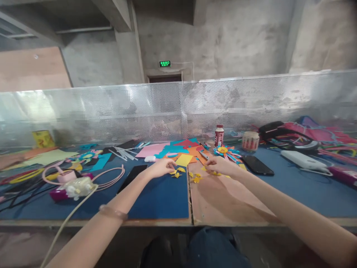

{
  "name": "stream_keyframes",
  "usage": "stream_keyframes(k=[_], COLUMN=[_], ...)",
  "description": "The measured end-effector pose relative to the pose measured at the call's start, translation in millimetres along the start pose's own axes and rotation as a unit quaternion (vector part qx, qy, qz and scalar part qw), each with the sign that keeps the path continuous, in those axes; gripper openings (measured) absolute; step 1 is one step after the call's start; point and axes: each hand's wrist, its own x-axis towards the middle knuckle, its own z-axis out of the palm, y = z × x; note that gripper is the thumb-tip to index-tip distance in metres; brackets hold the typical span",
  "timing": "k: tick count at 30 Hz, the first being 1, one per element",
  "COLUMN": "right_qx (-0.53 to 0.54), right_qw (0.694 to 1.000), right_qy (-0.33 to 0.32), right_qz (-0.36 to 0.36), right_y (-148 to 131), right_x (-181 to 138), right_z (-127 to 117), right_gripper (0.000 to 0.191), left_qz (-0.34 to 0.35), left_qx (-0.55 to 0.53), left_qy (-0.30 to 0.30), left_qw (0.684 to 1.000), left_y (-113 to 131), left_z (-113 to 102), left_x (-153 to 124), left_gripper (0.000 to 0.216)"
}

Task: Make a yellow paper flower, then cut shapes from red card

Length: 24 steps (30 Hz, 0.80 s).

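Observation:
My left hand (pixel 161 168) is closed in a pinch low over the table, its fingertips at small cut yellow paper pieces (pixel 176 174). Whatever it pinches is too small to make out. Across the table seam, my right hand (pixel 220 166) has its fingers drawn together above more yellow paper scraps (pixel 196 178). A thin grey tool (pixel 204 155) shows at its fingertips; I cannot tell whether it is held or lies behind them. Between the hands and slightly beyond lies a yellow paper sheet (pixel 184 160), partly over orange paper (pixel 196 153).
Beyond are blue paper (pixel 170 149), a paper flower (pixel 223 150), a small bottle (pixel 219 135) and a jar (pixel 250 141). Phones (pixel 258 165) flank the hands. Cables and a plug (pixel 79 187) lie left, a white power bank (pixel 302 159) right. Another person's hand (pixel 11 162) shows far left.

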Motion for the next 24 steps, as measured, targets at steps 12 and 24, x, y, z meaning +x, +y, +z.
stream_keyframes(k=[12, 24], right_qx=[-0.164, -0.225], right_qw=[0.966, 0.956], right_qy=[0.009, 0.029], right_qz=[-0.202, -0.186], right_y=[-21, -41], right_x=[-14, 13], right_z=[11, 42], right_gripper=[0.029, 0.05], left_qz=[0.0, -0.038], left_qx=[-0.005, -0.071], left_qy=[-0.032, -0.048], left_qw=[0.999, 0.996], left_y=[7, -4], left_z=[-5, -6], left_x=[-10, -9], left_gripper=[0.045, 0.038])
